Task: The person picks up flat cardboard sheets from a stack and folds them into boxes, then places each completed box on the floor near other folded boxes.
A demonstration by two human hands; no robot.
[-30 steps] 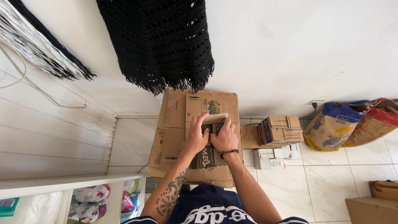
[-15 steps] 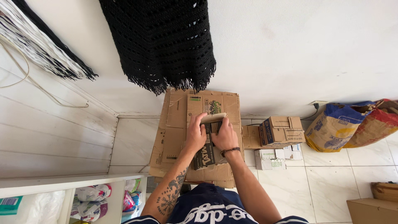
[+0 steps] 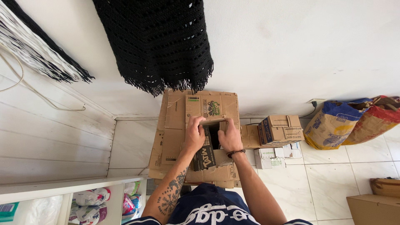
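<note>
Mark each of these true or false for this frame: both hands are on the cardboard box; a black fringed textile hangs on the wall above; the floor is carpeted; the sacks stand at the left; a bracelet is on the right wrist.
1. Both hands are on the cardboard box: true. The left hand and right hand grip the small cardboard box at its open top.
2. A black fringed textile hangs above: true.
3. The floor is carpeted: false. The floor is pale tile.
4. The sacks stand at the left: false. The sacks lean against the wall at the right.
5. A bracelet is on the right wrist: true.
</note>
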